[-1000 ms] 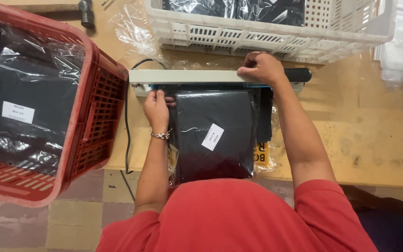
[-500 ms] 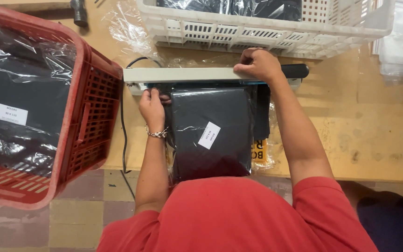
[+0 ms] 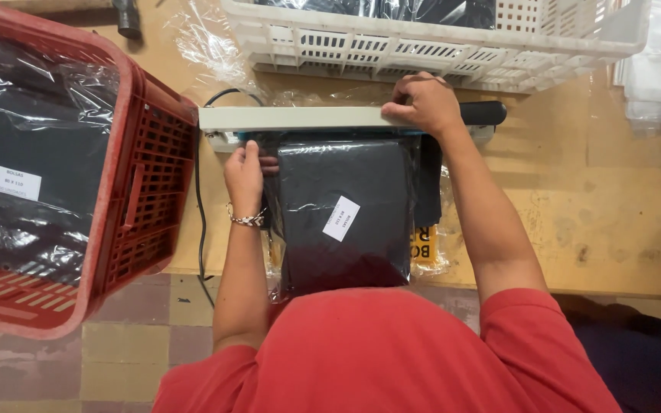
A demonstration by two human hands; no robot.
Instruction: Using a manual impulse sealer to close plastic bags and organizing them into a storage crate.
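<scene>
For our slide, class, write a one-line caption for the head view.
Right hand presses the sealer bar down while left hand steadies a clear-wrapped black pack on the wooden table.

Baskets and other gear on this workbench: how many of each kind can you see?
Plastic baskets: 2, a red basket and a white basket
Heat sealers: 1, the bar sealer pressed by the right hand
Black packs at the sealer: 1, the black bagged pack steadied by the left hand
Hammers: 1, a hammer
Total: 5

A wooden table (image 3: 606, 199) bears a red basket (image 3: 147, 191), white crate (image 3: 422, 46) and sealer (image 3: 300, 118).
</scene>
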